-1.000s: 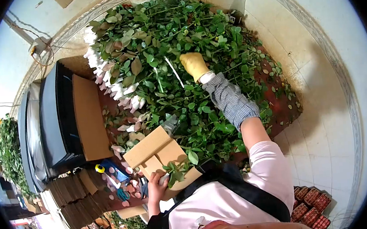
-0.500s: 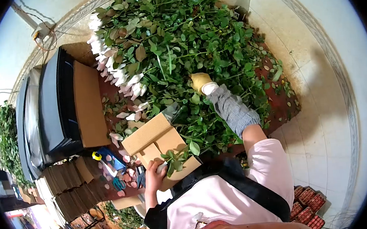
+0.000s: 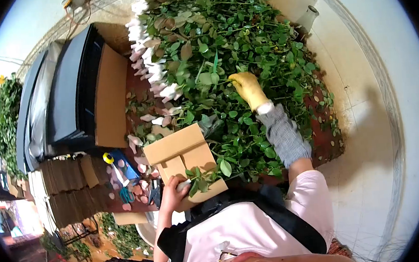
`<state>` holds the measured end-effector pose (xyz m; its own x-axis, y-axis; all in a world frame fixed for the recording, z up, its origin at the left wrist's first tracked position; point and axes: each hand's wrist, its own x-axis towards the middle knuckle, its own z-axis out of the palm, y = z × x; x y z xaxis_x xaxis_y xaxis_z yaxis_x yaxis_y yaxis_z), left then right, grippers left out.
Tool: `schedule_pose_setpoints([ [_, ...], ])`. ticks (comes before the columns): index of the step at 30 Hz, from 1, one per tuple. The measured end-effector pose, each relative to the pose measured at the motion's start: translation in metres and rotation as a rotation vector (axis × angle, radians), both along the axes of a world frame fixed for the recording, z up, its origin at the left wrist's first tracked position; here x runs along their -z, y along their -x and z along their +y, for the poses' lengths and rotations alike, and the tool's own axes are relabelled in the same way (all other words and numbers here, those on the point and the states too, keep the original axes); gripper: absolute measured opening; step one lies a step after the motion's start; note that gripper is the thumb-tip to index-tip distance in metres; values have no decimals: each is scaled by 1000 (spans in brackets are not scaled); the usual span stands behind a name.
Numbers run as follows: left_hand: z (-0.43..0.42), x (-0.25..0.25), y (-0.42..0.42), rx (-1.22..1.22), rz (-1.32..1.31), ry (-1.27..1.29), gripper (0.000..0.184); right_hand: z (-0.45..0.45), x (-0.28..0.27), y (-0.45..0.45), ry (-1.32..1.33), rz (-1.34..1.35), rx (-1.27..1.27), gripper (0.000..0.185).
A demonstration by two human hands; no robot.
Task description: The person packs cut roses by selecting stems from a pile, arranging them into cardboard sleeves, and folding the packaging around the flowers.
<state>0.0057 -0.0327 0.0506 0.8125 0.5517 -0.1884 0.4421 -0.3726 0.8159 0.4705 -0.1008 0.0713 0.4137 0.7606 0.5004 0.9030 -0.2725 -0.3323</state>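
Observation:
My bare left hand [image 3: 173,194] is closed around the white-covered head of a leafy rose stem [image 3: 201,180], which lies across a folded cardboard piece [image 3: 175,144]. Over the big heap of leafy rose stems [image 3: 242,44], my right hand [image 3: 248,91] wears a yellow glove, with a grey knitted sleeve on the forearm. Its fingers are pinched together at the leaves; what is between them is hard to make out. White-sleeved flower heads [image 3: 154,71] line the heap's left edge.
Left of the heap stand dark sheets [image 3: 71,87] with a cardboard panel [image 3: 110,99]. Stacked cardboard [image 3: 69,191] lies nearer me. Teal-handled scissors [image 3: 126,195], a yellow-and-white tool [image 3: 116,168] and pink petals are on the red surface. A glass vase [image 3: 307,19] stands at the back right.
The view has shifted, moving the heap right in the frame. My gloved right hand has risen from among the leaves, showing more of the glove. My left hand keeps hold of the rose stem.

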Motion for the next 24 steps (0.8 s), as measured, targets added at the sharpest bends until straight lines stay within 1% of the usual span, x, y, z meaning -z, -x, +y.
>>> schedule_pose_setpoints([
  [1,0,1,0,4,-20,-22,25,-8,-23,20,-71,-13,-75,15],
  [3,0,-3,1,5,-23,-22,24,-31,-49,46,37,19,-146,24],
  [4,0,-1,1,3,-64,-36,23,-42,-59,58,33,35,-200,26],
  [5,0,0,3,26,-69,-33,23,-54,-70,72,-21,75,-265,24],
  [7,1,-4,4,10,14,-27,23,-79,-80,97,112,177,-316,22],
  [8,1,-12,5,64,26,-100,22,-92,-71,107,217,202,-337,22],
  [9,1,-14,5,88,19,-103,22,-104,-54,116,320,229,-357,23],
  [10,0,-15,7,147,3,-177,22,-120,-29,129,294,329,-312,23],
  [11,-3,-15,10,201,-12,-249,21,-136,-3,137,365,273,-284,24],
  [12,-5,-14,10,218,-6,-287,18,-150,21,148,393,278,-250,25],
  [13,-5,-16,9,223,-11,-288,18,-157,28,162,686,322,-129,24],
  [15,-4,-26,9,279,-24,-589,15,-171,35,179,837,317,-95,23],
  [16,-6,-33,9,271,57,-624,26,-169,23,185,877,246,-94,24],
  [17,-9,-40,6,277,54,-629,26,-167,11,190,912,173,-89,25],
  [18,-11,-45,2,219,71,-733,36,-167,31,189,904,194,-24,25],
  [19,-11,-48,-2,157,86,-837,47,-178,60,185,614,194,-22,24],
  [20,-5,-34,0,141,125,-728,62,-182,82,178,523,247,-12,23],
  [21,4,-7,8,141,184,-485,59,-183,94,175,434,302,-6,22],
  [22,7,-8,11,203,199,-440,57,-171,78,169,633,347,-5,22],
  [23,10,-8,9,256,211,-398,54,-174,70,154,591,459,-131,27],
  [24,10,-13,10,248,140,-378,49,-171,48,141,660,574,-221,31],
])
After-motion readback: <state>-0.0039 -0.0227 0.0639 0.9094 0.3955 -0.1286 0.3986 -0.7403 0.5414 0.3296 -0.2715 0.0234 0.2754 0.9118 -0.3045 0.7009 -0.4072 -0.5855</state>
